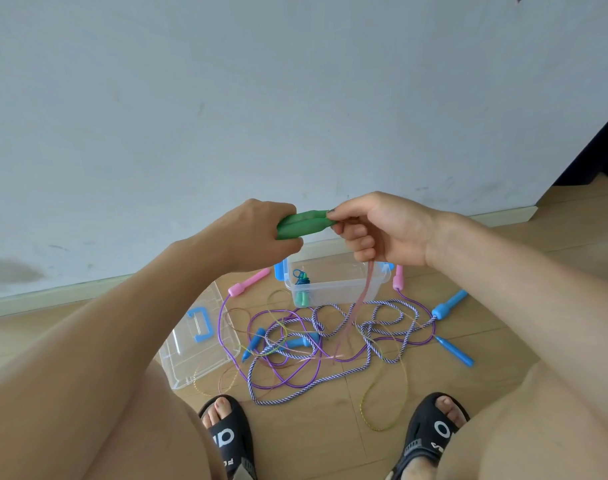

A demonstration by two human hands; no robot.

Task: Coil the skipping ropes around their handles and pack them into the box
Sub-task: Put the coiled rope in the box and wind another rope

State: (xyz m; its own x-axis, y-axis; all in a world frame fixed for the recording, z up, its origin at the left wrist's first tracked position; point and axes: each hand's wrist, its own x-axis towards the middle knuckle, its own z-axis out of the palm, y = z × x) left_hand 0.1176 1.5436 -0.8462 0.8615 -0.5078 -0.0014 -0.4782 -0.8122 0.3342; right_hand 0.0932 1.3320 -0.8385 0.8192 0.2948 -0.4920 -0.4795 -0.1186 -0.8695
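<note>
My left hand [257, 233] grips two green handles [304, 223] held side by side, level with my chest. At their tip my right hand [375, 226] pinches the pink translucent rope [363, 299], which hangs down from that hand to the floor. Below stands the clear plastic box [371, 289] with blue latches; a coiled rope with teal handles [302, 289] lies inside it. On the wooden floor a tangle spreads out: a purple-and-white braided rope [368, 341], a thin purple rope with pink handles [248, 281], and several blue handles [449, 304].
The box's clear lid [195, 351] with a blue grip lies on the floor at the left. A thin gold cord [389, 407] loops between my feet in black sandals [229, 434]. The grey wall and skirting board run just behind the box.
</note>
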